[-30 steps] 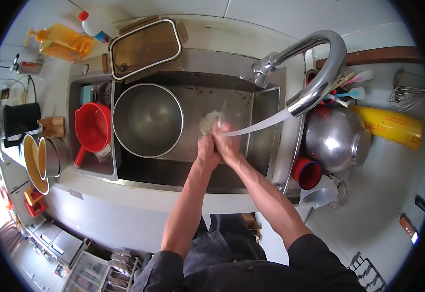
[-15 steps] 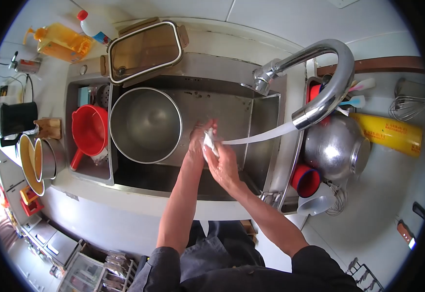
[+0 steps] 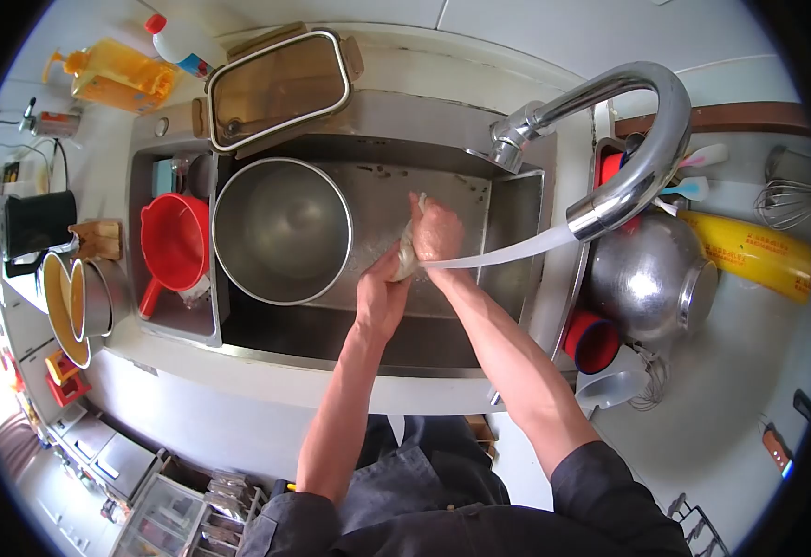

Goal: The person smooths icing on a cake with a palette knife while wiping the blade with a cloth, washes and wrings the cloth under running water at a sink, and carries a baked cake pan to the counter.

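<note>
Right hand (image 3: 438,232) now farther into grey steel sink (image 3: 377,186); left hand (image 3: 383,295) nearer body, fingers clasping limp white cloth (image 3: 407,254) between hands. Right grip: cannot tell. Round steel pot (image 3: 283,232) left, curved chrome faucet (image 3: 675,121) right.

1. Whitish cloth-like piece (image 3: 407,253): crumpled, looking soft; mostly covered by the left hand (image 3: 383,290) and the right hand (image 3: 437,232), which grip it between them. A narrow pale strip shows, running upright over the basin of the sink (image 3: 515,204); exact material unclear.
2. Water stream (image 3: 512,251): unbroken, slanting, meeting the right wrist beside the piece.
</note>
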Motion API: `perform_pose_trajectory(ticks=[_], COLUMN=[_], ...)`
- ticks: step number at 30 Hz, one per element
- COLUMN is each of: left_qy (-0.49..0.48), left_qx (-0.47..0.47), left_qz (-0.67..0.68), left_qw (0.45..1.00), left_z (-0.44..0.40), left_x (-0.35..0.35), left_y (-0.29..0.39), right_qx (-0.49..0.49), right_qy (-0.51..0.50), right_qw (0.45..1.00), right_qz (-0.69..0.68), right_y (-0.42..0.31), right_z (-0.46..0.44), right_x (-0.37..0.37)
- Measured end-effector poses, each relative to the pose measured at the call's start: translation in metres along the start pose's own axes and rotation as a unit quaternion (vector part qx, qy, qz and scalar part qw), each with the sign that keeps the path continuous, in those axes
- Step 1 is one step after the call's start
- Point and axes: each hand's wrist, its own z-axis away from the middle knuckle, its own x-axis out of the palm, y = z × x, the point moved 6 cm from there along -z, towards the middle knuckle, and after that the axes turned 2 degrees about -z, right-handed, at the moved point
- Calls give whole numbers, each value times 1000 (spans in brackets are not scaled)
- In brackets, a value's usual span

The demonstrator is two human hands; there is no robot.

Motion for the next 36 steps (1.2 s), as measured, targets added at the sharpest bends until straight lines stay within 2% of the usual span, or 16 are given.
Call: perform_pose_trajectory(ticks=[1, 5, 6, 7, 9, 11, 13, 14, 15, 16, 17, 19, 23, 27, 34, 36], left_qy=[31, 19, -83, -83, 75, 122, 103, -22, -54, -15, 22, 32, -15, -10, 115, 74], left_qx=[16, -35, -40, -39, -47, -4, -12, 23, 37, 0, -35, -26, 33, -23, -5, -13], left_qz=[57, 106, 118, 121, 88, 66, 70, 30, 42, 28, 15, 23, -16, 110, 30, 49], left_qw=[998, 994, 989, 988, 992, 990, 992, 999, 997, 1000, 999, 999, 999, 994, 993, 996], left_z=[0, -37, -63, -65, -62, -55, -52, -65, -43, -35, -32, -25, -6, -23, -57, -52], left_x=[-2, -8, -32, -23, -22, -16, -28, -54, -30, -22, -19, -22, 10, -4, -35, -40], left_y=[3, -17, -33, -30, -27, -18, -27, -44, -38, -37, -37, -34, -13, -13, -19, -38], right_qx=[-17, -44, -63, -46, -27, -36, -42, -21, 2, -89, -88, -25, -24, -10, -75, 9], right_qy=[39, -75, -64, -66, -95, -94, -91, -102, -114, -8, -6, -145, -130, -49, -161, -220], right_qw=[999, 994, 993, 995, 988, 984, 981, 989, 992, 996, 996, 989, 990, 998, 972, 966], right_qz=[2, -64, -71, -52, -121, -144, -166, -107, -49, -32, -33, 1, 46, -25, -153, -134], right_y=[-2, -10, -12, -15, -20, -33, -36, -33, -29, -18, -15, -2, 0, -12, -18, -13], right_z=[-4, 35, 54, 66, 84, 97, 98, 91, 85, 78, 64, 43, 15, 23, 95, 102], right_x=[-6, -9, -12, -17, -33, -46, -47, -40, -32, -24, -20, 2, 9, -14, -45, -41])
